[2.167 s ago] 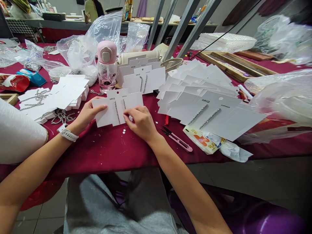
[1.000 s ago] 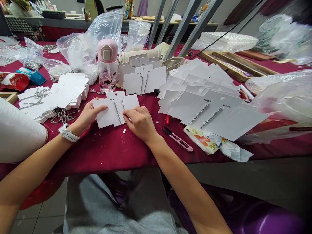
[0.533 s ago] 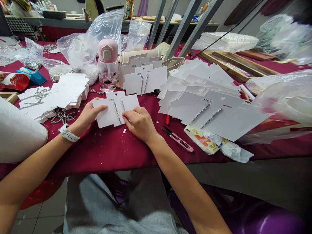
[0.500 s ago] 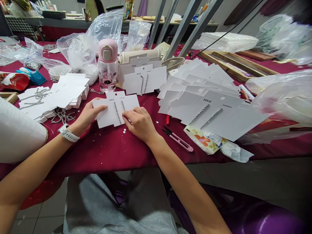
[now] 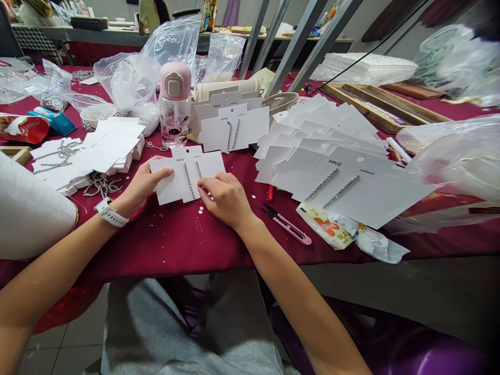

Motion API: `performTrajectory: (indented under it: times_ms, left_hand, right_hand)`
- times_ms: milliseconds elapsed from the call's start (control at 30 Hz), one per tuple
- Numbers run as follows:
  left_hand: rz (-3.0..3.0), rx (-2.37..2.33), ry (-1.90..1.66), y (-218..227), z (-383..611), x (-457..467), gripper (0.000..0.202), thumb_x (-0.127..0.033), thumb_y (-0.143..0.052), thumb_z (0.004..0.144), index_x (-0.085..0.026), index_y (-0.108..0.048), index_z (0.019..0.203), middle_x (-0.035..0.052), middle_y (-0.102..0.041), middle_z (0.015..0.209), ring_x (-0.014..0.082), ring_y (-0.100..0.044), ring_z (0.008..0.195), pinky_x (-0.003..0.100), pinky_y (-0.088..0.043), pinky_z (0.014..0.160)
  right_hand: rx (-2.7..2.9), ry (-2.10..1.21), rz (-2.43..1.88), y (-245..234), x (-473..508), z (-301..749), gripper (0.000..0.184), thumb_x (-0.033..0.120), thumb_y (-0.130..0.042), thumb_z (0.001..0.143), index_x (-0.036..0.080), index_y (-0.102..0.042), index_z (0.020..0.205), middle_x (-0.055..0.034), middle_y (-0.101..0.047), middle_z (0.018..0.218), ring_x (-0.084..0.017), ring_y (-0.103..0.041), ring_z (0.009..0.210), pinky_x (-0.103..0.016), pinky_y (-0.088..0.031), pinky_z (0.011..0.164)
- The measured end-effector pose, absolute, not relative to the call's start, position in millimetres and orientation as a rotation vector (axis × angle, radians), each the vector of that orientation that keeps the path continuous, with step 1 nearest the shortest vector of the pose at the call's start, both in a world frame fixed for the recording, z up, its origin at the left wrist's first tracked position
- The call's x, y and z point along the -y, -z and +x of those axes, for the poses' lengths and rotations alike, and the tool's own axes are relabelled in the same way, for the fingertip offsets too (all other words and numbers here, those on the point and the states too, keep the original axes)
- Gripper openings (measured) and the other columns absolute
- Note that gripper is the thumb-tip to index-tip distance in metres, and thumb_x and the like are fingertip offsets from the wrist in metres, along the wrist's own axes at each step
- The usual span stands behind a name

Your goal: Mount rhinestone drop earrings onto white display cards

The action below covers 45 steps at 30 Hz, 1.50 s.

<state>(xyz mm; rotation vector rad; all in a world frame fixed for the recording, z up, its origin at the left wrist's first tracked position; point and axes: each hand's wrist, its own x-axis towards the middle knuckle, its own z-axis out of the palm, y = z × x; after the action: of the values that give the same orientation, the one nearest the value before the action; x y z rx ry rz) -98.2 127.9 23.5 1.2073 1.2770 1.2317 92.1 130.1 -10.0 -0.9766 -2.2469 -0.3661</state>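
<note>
A white earring card [image 5: 172, 190] printed "MNG" is held tilted up above the table edge, with two sparkling chain earrings [image 5: 189, 179] on its front. My left hand [image 5: 146, 182] grips the card's left side, thumb on the front and fingers behind. At the right earring's lower part, the bent fingers of my right hand [image 5: 224, 198] are pinched together; they hide that earring's end. Left of my left hand, loose silver chains [image 5: 100, 185] lie beside a stack of blank white cards [image 5: 111, 143].
Pink thread snips [image 5: 289, 227] and a tissue packet [image 5: 328, 226] lie right of my right hand. A large pile of cards [image 5: 363, 190] fans out behind them. A pink-lidded bottle [image 5: 175, 104] and upright cards [image 5: 250, 127] stand beyond. A white roll [image 5: 33, 208] sits at left.
The whole view has shifted very slightly. Both hands keep their places on the card, and I see no clear movement of the earrings.
</note>
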Motion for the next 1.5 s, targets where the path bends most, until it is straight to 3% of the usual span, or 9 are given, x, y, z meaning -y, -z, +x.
performTrajectory:
  times_ms: [733, 1500]
  left_hand:
    - [1.269, -1.255, -1.247, -23.3, -97.7, -128.3, 0.029, -0.026, -0.066, 0.064, -0.016, -0.056, 0.089, 0.002, -0.061, 0.089, 0.012, -0.056, 0.074, 0.023, -0.045, 0.065]
    - [1.383, -1.257, -1.267, -22.5, -96.4, -126.7, 0.026, -0.026, -0.062, 0.066, -0.016, -0.052, 0.087, 0.0013, -0.057, 0.082, 0.0108, -0.052, 0.067, 0.022, -0.043, 0.06]
  right_hand:
    - [2.193, 0.397, -0.981, 8.7, -127.8, 89.6, 0.014, 0.016, -0.048, 0.078, 0.016, -0.06, 0.072, 0.0001, -0.061, 0.059, -0.014, -0.045, 0.061, -0.026, -0.032, 0.064]
    - [2.096, 0.544, -0.935, 10.4, -128.7, 90.0, 0.019, 0.017, -0.044, 0.083, 0.016, -0.061, 0.074, 0.001, -0.059, 0.058, -0.013, -0.044, 0.058, -0.026, -0.032, 0.06]
